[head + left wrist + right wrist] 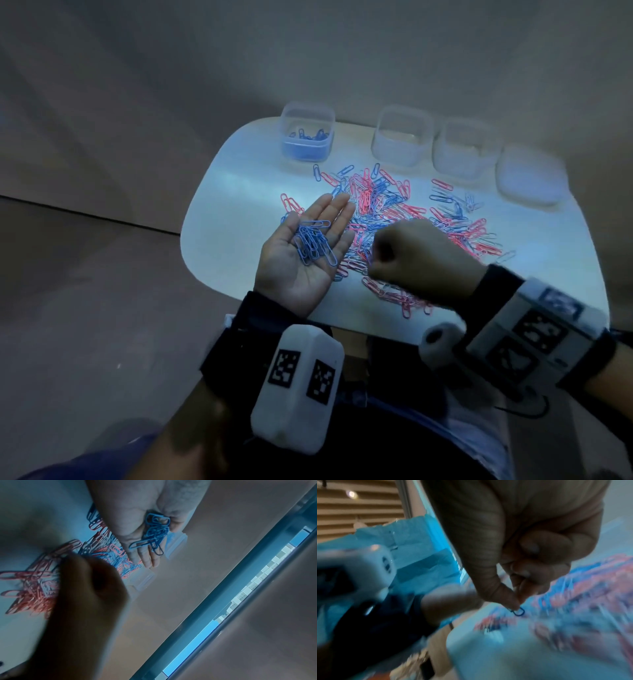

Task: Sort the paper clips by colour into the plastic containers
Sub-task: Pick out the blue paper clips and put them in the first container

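My left hand (308, 246) lies palm up with straight fingers, carrying a bunch of blue paper clips (313, 241), which the left wrist view shows as blue clips (155, 531) on the palm. My right hand (411, 255) is curled just right of it, above the mixed pile of red, blue and pale clips (404, 212). In the right wrist view the thumb and forefinger pinch one blue clip (519, 611). At the back left a clear container (307, 132) holds several blue clips. Three more clear containers (400, 137) (460, 149) (531, 174) stand to its right.
The white table (233, 212) is small with rounded corners; its front edge runs just past my wrists. Loose clips spread from the middle to the right side. Around the table lies a tan floor. A camera is strapped to each wrist.
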`<state>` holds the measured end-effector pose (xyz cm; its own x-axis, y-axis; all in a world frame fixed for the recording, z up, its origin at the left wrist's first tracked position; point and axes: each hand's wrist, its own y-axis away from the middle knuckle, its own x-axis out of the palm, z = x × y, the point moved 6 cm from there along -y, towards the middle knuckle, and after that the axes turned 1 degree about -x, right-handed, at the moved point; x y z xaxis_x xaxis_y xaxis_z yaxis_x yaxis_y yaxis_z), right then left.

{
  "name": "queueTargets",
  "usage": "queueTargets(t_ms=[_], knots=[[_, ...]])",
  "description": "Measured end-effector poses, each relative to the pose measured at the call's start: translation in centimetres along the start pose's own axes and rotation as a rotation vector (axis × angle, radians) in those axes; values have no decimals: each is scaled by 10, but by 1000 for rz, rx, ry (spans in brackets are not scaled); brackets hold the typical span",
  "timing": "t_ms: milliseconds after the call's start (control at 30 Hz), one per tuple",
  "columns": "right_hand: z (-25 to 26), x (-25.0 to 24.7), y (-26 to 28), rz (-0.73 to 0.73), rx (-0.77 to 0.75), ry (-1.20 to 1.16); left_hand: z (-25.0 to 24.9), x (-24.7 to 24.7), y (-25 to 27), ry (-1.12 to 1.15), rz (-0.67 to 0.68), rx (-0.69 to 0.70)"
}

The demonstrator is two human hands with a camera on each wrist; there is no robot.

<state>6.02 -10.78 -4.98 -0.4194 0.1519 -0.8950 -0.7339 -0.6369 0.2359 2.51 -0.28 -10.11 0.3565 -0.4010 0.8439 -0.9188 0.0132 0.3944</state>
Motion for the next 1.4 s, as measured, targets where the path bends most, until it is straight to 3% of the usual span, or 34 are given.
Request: queueTargets(t_ms=[100,233,333,400,467,533,600,667,833,967,1100,1167,1233,1333,1400], knots=[[10,-39,-16,-128,7,-147,2,-1,-5,17,-10,15],[45,-35,-41,-24,-116,-66,6,6,-11,97,-25,20],[42,-41,-47,-63,-145,-119,-5,8,-14,110,-30,49],[29,-56,-55,-160,-130,-282,-16,5,-16,153,-44,69],[13,-70,-75,-270,-74,-294,-25,0,-18,209,-89,75],[5,-71,-107,-227,-17,-138,-32,0,-20,226,-100,54],[5,-59,-137,-69,10,44,-40,0,-22,153,-96,45],[8,-47,-156,19,4,159,-50,4,-26,39,-74,39],[8,-41,-166,-2,22,156,-104,28,-63,-366,-28,79],[8,-40,-166,7,18,139,-134,72,-108,-937,-119,203],[6,-40,-168,40,24,190,-131,85,-134,-1683,-120,32],[3,-41,-169,49,25,165,-131,82,-137,-1926,-117,-14],[-1,-45,-167,44,15,110,-137,84,-133,-1995,-152,74],[-9,-55,-161,9,-8,-25,-157,88,-115,-2013,-277,343],[-18,-65,-160,-62,0,-81,-164,80,-103,-2105,-392,364]])
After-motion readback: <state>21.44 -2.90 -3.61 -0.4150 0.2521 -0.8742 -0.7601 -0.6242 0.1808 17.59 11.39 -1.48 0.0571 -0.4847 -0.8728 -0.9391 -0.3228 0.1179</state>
